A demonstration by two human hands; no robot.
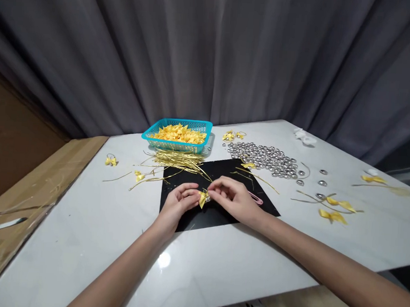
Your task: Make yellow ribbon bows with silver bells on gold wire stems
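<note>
Nearest us, our left hand point(177, 203) and right hand point(232, 197) meet over the black mat point(221, 215), fingertips of both pinched on a small yellow bow point(202, 198) held between them. Behind, the teal basket point(177, 144) holds yellow bows, gold wire ties point(178, 160) before it, silver beads point(264, 158) rightward on the white table point(91, 225), grey curtain point(212, 51) beyond.

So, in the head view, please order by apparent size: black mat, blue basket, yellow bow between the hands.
1. black mat
2. blue basket, farther away, so somewhat unsure
3. yellow bow, clearly smallest
</note>
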